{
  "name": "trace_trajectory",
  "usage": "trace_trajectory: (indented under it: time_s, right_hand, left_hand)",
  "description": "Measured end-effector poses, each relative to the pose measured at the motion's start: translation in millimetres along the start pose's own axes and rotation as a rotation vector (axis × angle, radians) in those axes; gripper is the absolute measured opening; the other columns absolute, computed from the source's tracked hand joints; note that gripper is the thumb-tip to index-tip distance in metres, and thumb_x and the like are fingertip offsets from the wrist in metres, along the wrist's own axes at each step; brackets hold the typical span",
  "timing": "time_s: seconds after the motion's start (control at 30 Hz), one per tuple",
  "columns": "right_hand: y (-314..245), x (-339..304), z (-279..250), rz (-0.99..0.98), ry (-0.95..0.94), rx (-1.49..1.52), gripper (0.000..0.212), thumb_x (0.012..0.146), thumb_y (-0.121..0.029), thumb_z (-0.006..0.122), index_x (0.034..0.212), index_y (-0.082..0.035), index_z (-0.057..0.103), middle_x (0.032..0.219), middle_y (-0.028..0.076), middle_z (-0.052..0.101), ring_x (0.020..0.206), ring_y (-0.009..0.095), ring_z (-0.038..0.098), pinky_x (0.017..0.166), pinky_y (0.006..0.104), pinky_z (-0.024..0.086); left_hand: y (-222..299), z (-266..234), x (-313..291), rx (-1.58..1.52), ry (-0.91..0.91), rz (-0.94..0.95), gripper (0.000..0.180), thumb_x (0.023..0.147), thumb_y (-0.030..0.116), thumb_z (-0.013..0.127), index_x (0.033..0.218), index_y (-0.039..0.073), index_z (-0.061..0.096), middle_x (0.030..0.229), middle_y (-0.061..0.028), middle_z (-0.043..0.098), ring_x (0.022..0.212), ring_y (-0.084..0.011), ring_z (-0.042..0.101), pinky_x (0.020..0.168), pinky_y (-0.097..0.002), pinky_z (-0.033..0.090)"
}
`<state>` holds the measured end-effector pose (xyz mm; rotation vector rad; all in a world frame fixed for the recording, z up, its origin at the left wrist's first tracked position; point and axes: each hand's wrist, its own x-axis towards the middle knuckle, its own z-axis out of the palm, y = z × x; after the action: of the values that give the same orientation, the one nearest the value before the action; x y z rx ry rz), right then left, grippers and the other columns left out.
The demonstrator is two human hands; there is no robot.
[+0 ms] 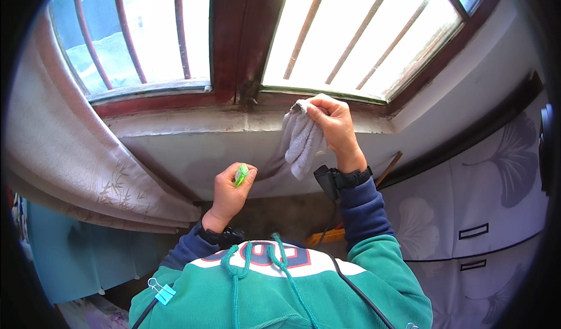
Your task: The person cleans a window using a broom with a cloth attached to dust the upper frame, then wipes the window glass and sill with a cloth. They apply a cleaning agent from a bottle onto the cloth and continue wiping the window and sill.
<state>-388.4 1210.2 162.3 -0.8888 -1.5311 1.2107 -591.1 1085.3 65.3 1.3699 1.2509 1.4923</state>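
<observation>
A light grey cloth (303, 140) hangs in folds from my right hand (334, 122), its top bunched between thumb and fingers. That hand is just in front of the window frame's lower rail, near the sill. Lower and to the left, my left hand (230, 191) is closed in a fist around a bright green object (241, 174). Only the object's top end sticks out above the thumb, and the rest is hidden in the fist, so its kind does not show. The left hand is apart from the cloth and the sill.
Dark red window frames (241, 48) with bars stand ahead above a worn white sill (193, 124). A pale curtain (87, 136) drapes at the left, over a light blue surface (70, 253). White cabinets with flower patterns (432, 212) stand at the right. Something yellow (327, 236) lies low, behind my right arm.
</observation>
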Motion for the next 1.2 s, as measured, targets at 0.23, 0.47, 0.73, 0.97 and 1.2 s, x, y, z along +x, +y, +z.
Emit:
trace_trajectory:
  time_s: [0.23,0.47,0.73,0.97,1.2]
  right_hand:
    - [14,20,31,-0.346,0.271,-0.545,0.009,0.080,-0.007,0.066,0.087,-0.001,0.066,0.078,0.007,0.064,0.071,0.018,0.060,0.066,0.0285,0.047]
    - [26,41,76,-0.777,0.234,-1.185,0.017,0.067,0.000,0.055,0.084,0.001,0.057,0.085,0.016,0.056,0.084,0.032,0.057,0.075,0.0376,0.049]
    - [24,30,7,-0.772,0.101,-1.360,0.029,0.064,0.000,0.055,0.093,0.001,0.060,0.093,0.014,0.057,0.090,0.029,0.056,0.079,0.0344,0.048]
    - [18,22,-64,-0.635,0.224,-1.397,0.019,0.068,0.004,0.051,0.083,-0.003,0.061,0.081,0.013,0.057,0.078,0.034,0.057,0.069,0.0396,0.048]
    - [18,-2,-92,-0.527,0.418,-1.291,0.006,0.074,-0.003,0.059,0.079,0.000,0.060,0.078,0.015,0.058,0.074,0.034,0.058,0.066,0.0370,0.047]
  left_hand:
    - [0,-2,-8,0.016,0.026,0.017,0.011,0.086,0.011,0.065,0.086,0.000,0.064,0.067,-0.0029,0.058,0.062,-0.0057,0.049,0.057,-0.0228,0.042]
    - [-7,-17,-10,0.052,0.105,-0.023,0.012,0.087,0.011,0.065,0.086,-0.001,0.063,0.066,-0.0007,0.055,0.061,-0.0052,0.046,0.056,-0.0227,0.040]
    - [-5,-4,0,0.042,0.025,-0.035,0.009,0.087,0.008,0.064,0.086,-0.001,0.062,0.066,0.0013,0.054,0.062,-0.0045,0.045,0.055,-0.0221,0.039]
    - [-8,4,1,0.041,-0.001,-0.027,0.009,0.087,0.007,0.064,0.086,-0.001,0.062,0.069,0.0007,0.056,0.065,-0.0044,0.047,0.058,-0.0221,0.041]
    - [1,16,-1,0.056,0.043,0.040,0.008,0.084,0.006,0.066,0.087,0.001,0.062,0.070,-0.0037,0.060,0.062,-0.0083,0.052,0.058,-0.0238,0.043]
